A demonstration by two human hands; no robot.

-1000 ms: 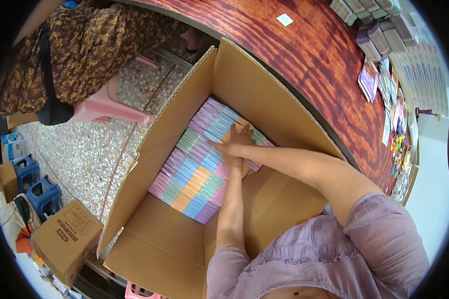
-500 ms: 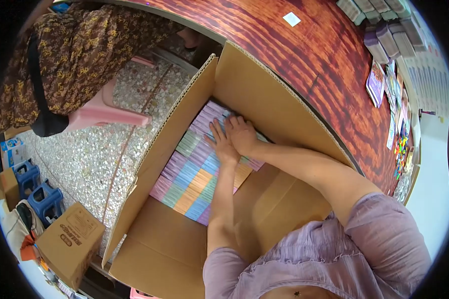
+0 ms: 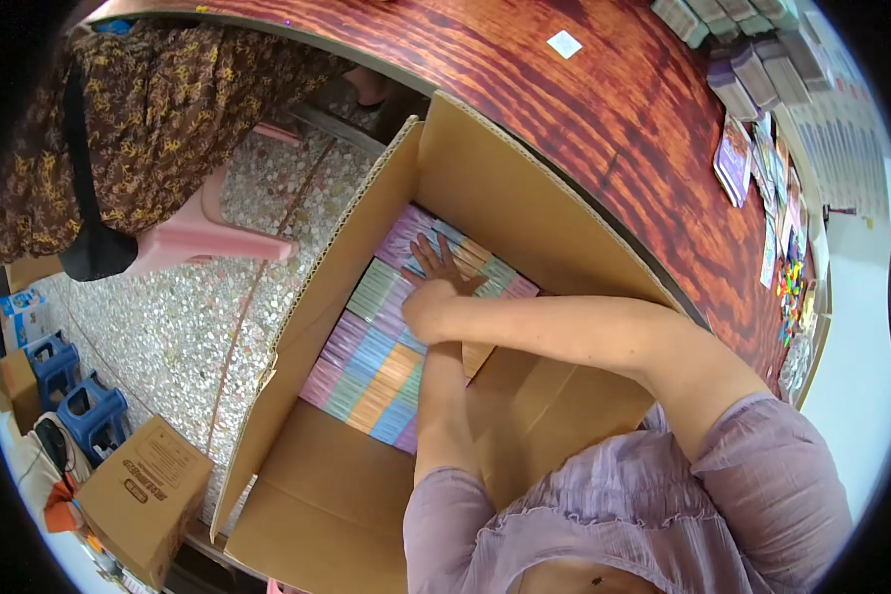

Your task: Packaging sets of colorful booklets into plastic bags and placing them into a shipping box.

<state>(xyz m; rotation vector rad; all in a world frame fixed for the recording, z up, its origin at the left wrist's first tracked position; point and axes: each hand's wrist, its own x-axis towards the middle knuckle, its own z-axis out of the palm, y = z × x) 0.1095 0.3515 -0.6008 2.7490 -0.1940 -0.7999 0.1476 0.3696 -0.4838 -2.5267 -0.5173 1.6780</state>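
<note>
Inside a large open cardboard box lies a tight block of small packs in rows, with striped purple, green, blue, orange and pink edges. My left hand rests palm down on the far part of the block, fingers spread. Across its back and wrist lies my right hand, its forearm coming in from the right; its fingers are tucked out of sight. The two hands cover the packs beneath them.
A red-brown wood-patterned table borders the box at far right, with stacked bundles and booklets on it. A person in a patterned brown garment sits on a pink stool at left. Blue stools and a closed carton stand lower left.
My right hand has moved left, off the packs and over the back of my left hand. Blue, orange and pink packs it covered now show. The left hand has stayed nearly in place.
</note>
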